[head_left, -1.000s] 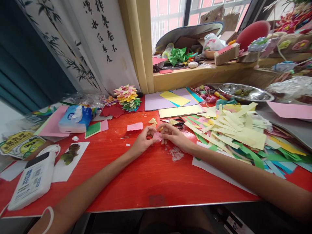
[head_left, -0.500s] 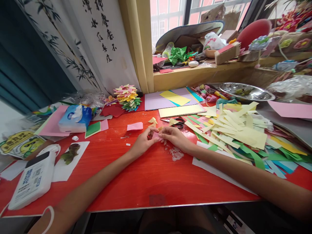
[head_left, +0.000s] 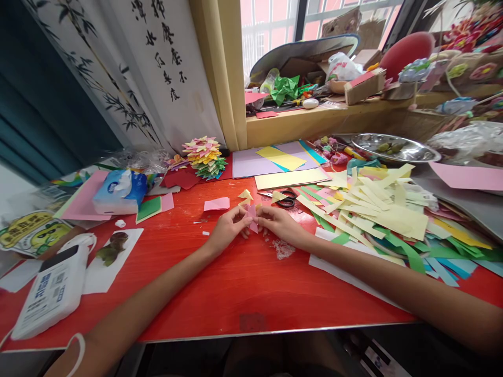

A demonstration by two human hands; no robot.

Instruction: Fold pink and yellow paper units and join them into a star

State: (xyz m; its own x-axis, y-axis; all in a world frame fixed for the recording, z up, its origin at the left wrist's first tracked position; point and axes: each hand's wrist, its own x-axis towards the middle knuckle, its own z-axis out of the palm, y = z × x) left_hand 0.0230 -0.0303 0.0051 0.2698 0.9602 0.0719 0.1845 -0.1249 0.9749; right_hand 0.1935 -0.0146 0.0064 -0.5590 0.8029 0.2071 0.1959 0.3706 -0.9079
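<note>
1. Two hands work together at the centre: the left hand (head_left: 231, 226) and the right hand (head_left: 277, 222) each pinch, with thumb and fingertips, a side of one small pink paper piece (head_left: 252, 213). The paper is between them, over the red table (head_left: 196, 303).

2. The piece shows pointed ends above and below the fingers, so it seems to be folded. The exact folds are too small to tell.

3. For good folding, I would advise to bring the edges exactly together first, and only after to press the crease with the thumbnail. The paper looks thin but a little stiff, so a crooked crease will probably leave a mark. A light pinch should protect the points.

4. Taking the pink piece as the clock centre, a yellow folded piece (head_left: 245, 195) stands between eleven and twelve, near the fingers, with sharp corners. At two o'clock lie scissors (head_left: 288, 198) with black, rounded handles.

5. Between nine and ten is a flat pink stack (head_left: 217, 203) of rectangular sheets. Between four and five are clear, crumbly-looking scraps (head_left: 283, 249).

6. Farther, at three o'clock, a loose heap of paper strips (head_left: 377, 209) spreads, smooth and matt. Between ten and eleven stands a spiky layered paper ornament (head_left: 204, 157). Toward two o'clock, a shiny metal plate (head_left: 412, 155) reflects light.
</note>
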